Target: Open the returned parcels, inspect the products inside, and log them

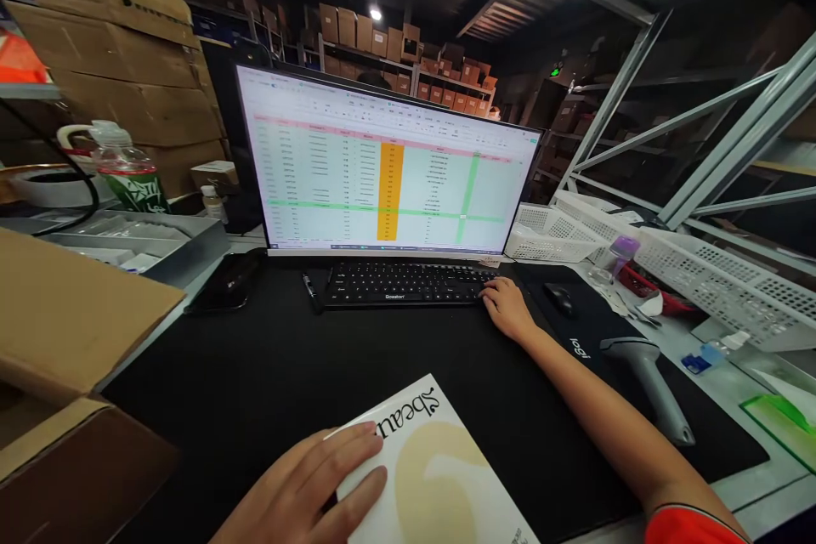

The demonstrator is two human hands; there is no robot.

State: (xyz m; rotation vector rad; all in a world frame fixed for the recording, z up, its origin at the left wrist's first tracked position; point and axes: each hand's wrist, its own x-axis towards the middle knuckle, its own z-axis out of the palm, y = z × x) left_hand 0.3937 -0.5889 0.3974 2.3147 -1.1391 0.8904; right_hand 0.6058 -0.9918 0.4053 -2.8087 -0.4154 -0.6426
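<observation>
Head view, looking forward and down over a desk topped with a black mat [255, 382]. The left hand [299, 484] lies flat and open on a white booklet [446, 476], fingers spread and not gripping. The booklet rests at an angle on the near part of the mat, its printed word "beau" upside down in this view. The right hand [507, 310], extending from an orange sleeve [692, 527], is loosely open, with its fingertips [490, 293] touching the right end of a black keyboard [408, 285]; it grips nothing. Behind the keyboard, a monitor [382, 157] displays a spreadsheet with an orange column. To the right lie a computer mouse [559, 299], a handheld barcode scanner [643, 374] and white plastic baskets [720, 280]. To the left are a pen [311, 291], a black phone [226, 282], a metal tray [127, 242], a plastic bottle [124, 166] and an open cardboard box [64, 340]. Far shelves [401, 76] hold brown boxes.
</observation>
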